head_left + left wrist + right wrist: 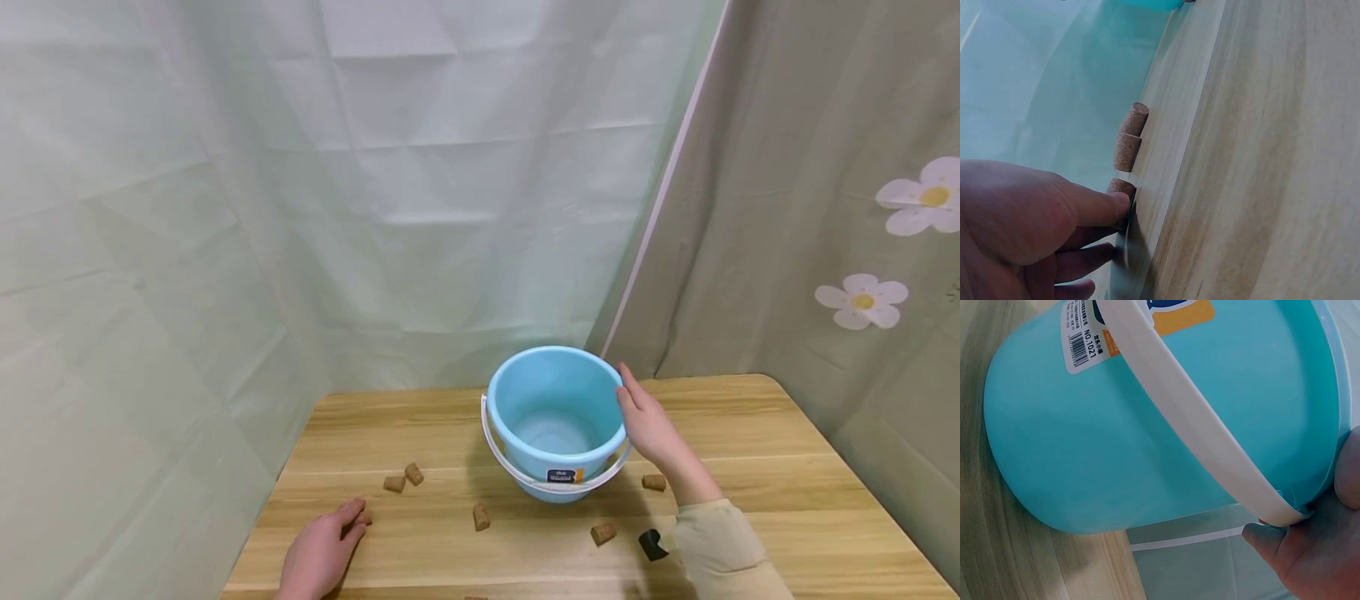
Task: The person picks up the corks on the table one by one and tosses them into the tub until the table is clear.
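Note:
My left hand (318, 546) is low over the left side of the wooden table, pinching a short brown cork (1121, 186) between thumb and fingers at the tabletop. Just beyond it lie two more corks, one (1127, 152) close against the other (1135, 117). A light blue plastic bucket (540, 375) stands upright near the middle of the table, its inside bare. With my right hand (652, 425) I grip the bucket's right rim, beside the end of the white handle (1179, 412), which hangs down across the front.
Loose corks lie in front of the bucket, one (481, 517) to the left and one (603, 533) to the right. Another cork (653, 482) sits under my right forearm. A small black object (653, 545) is by my sleeve. Pale curtains (450, 208) hang behind the table.

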Action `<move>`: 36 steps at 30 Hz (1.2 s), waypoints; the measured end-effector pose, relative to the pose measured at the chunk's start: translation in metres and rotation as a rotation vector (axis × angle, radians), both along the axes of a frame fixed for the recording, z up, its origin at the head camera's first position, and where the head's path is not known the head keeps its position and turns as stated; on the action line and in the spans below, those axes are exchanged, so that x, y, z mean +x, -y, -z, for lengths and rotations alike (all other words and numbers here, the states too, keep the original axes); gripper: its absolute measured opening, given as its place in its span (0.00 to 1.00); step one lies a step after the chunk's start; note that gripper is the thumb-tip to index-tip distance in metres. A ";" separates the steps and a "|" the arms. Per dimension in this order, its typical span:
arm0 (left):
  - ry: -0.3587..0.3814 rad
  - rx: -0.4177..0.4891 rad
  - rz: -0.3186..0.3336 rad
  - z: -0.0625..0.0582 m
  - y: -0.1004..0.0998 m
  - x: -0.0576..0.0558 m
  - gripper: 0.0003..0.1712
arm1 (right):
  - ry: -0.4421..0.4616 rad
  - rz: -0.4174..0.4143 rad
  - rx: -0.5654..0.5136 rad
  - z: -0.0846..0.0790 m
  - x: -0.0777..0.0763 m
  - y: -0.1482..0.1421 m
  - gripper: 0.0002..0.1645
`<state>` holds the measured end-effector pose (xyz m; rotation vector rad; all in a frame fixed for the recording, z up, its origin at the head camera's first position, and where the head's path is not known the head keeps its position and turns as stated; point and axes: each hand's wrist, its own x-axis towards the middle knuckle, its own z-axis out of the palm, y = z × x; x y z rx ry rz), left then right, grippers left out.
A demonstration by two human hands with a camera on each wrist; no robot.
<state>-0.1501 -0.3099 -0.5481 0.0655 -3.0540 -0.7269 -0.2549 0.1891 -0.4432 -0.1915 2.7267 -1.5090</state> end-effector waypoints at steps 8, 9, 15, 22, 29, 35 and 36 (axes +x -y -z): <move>0.015 -0.005 0.032 -0.001 0.001 0.001 0.25 | -0.005 -0.001 -0.005 0.001 0.000 -0.001 0.38; 0.021 -0.003 0.032 -0.001 0.001 0.001 0.25 | -0.008 -0.001 -0.004 0.001 0.000 -0.001 0.37; 0.042 0.017 0.020 -0.001 0.002 -0.001 0.24 | -0.015 0.000 0.009 0.001 0.000 -0.002 0.37; 0.033 0.041 0.023 0.002 0.003 -0.002 0.24 | -0.006 -0.003 0.015 0.001 -0.001 -0.002 0.38; 0.012 0.058 0.005 0.004 0.004 -0.002 0.24 | -0.001 0.004 0.015 0.000 0.000 -0.002 0.38; 0.028 0.098 -0.018 0.004 0.004 -0.001 0.24 | -0.008 0.001 0.009 0.002 -0.001 -0.001 0.38; 0.029 0.104 -0.022 0.004 0.004 -0.001 0.24 | -0.008 0.002 0.007 0.002 -0.001 -0.001 0.38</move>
